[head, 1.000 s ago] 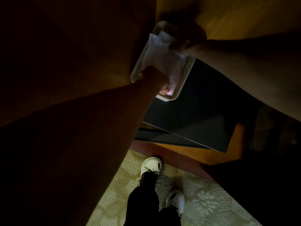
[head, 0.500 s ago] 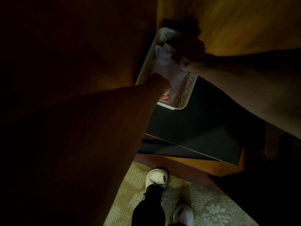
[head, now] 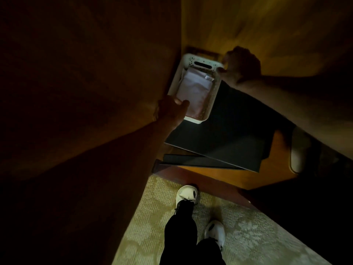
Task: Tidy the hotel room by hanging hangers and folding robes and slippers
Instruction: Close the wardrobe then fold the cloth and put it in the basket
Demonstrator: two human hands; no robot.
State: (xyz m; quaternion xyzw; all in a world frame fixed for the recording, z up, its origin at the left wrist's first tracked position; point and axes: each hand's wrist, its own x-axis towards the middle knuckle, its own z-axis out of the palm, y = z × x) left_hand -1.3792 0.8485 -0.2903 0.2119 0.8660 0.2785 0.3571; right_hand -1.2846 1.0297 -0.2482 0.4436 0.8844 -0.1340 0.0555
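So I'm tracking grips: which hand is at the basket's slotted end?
The right hand, gripping the far slotted corner; the left hand holds the near end.

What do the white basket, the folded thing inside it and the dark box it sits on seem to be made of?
White basket: looks like moulded plastic, with a matte rim, slot handle and punched holes. Folded white item: probably fabric or soft wrapped material, showing creases and a small tag. Dark box: smooth, dull black top, possibly metal or laminate; too dim to tell.

I'm seeing a very dim feed; only the white basket (head: 213, 96) is catching light. Left of it everything is sinking into shadow, and beyond it the wood is smearing with blur.
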